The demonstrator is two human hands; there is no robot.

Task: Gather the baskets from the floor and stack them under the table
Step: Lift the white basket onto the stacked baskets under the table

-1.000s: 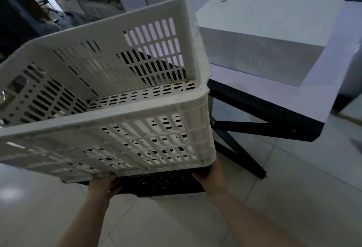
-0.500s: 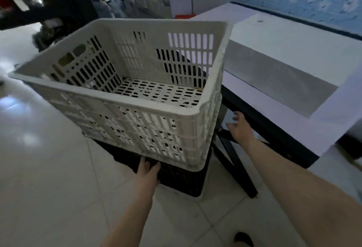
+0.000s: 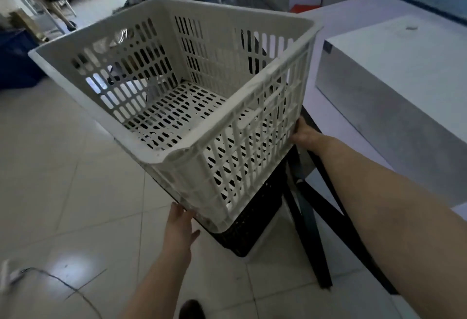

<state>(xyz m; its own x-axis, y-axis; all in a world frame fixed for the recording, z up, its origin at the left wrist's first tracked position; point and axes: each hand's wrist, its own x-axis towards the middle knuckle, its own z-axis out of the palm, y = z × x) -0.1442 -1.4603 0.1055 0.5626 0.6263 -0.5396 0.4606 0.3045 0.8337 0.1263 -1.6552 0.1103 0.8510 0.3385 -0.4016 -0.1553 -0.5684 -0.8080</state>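
Both hands now touch the white basket (image 3: 202, 106): left hand (image 3: 180, 227), fingers straight, presses its lower near corner; right hand (image 3: 304, 134), which hung free before, grips its far bottom corner. It sits on the black basket (image 3: 252, 225) beside the table (image 3: 374, 40), turned since.

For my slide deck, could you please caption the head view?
Both hands, left and right, steady a white basket nested in a black basket beside the table.

White slotted plastic basket (image 3: 177, 86), open side up, empty, nested atop black basket (image 3: 250, 227) on tiled floor, beside white table (image 3: 353, 15) with black legs.
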